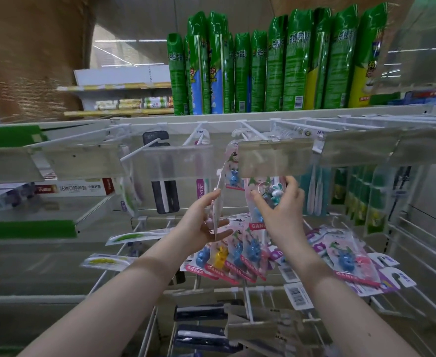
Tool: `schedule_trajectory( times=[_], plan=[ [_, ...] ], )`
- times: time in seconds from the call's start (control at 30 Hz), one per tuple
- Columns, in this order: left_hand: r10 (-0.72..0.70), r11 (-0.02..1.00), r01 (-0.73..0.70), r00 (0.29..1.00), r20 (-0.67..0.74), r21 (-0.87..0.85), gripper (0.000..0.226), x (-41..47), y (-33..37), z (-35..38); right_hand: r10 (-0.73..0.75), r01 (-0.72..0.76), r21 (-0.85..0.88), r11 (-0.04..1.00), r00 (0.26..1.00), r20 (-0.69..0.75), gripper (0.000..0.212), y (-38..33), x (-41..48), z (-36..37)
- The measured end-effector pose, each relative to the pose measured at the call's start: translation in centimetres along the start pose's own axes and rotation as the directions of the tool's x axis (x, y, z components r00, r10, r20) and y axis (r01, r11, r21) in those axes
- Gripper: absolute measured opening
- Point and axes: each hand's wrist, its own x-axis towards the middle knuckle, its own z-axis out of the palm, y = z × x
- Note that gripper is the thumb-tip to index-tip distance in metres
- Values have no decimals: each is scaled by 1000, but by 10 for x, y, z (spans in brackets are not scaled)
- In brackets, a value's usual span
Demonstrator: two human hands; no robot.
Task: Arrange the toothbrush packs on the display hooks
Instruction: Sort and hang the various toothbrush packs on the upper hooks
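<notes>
- "GAN…" in white on the red strip of the toothbrush pack (257, 225) that the right hand (281, 210) grips; the hand covers the rest.
- A similar blurred white word on the red strips of the lying packs (247, 256), near centre.
- "…octor", running upward, on a pink hanging pack (201, 188), centre.
- Chinese characters and barcodes on the green spray cans (276, 65), far top shelf.
- Chinese print on a white-and-red box (75, 189), left shelf.

Tall green plastic spray cans (276, 73), upper centre: blue and yellow panels. Pink card toothbrush packs (247, 256), lower centre: blue and yellow animal figures, red bands, white letters. Green shelf-edge strips (26, 229), left.
</notes>
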Motion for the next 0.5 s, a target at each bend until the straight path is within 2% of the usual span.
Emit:
schedule_trajectory(
  times=[0.2, 0.4, 0.5],
  plan=[
    [26, 1000, -26, 1000, -16, -10, 59, 8, 0, -1, -44, 46, -62, 997, 999, 23, 79, 5, 11, 8],
    [61, 998, -62, 997, -36, -30, 55, 13, 1, 0, -79, 90, -121, 989, 993, 87, 41, 9, 24, 19],
    [77, 997, -78, 996, -47, -21, 51, 15, 0, -1, -64, 80, -131, 988, 990, 124, 34, 12, 34, 26]
  ],
)
